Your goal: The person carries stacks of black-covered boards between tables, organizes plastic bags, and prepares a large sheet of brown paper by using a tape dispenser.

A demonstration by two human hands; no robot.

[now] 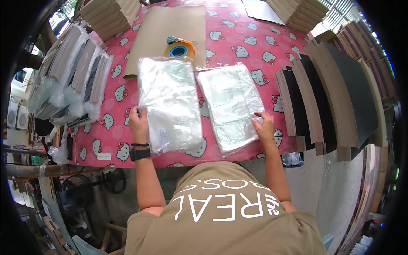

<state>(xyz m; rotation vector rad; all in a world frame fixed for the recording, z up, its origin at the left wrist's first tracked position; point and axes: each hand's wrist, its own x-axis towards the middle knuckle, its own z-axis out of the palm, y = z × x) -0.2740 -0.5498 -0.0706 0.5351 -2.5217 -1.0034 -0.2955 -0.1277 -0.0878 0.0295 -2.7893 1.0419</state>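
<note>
on the pink cloth (231, 30), two piles of clear plastic lie side by side before the person: the left pile (170, 104) and the right pile (233, 106), slightly tilted, with a narrow gap between. the left hand (139, 125) touches the left pile's outer edge, fingers bent; whether they pinch it i cannot tell. the right hand (264, 127) rests at the right pile's outer edge, thumb and forefinger parted. just beyond the left pile, tape (187, 47) lies on a brown sheet (170, 21). boards (357, 93) stand farther right.
</note>
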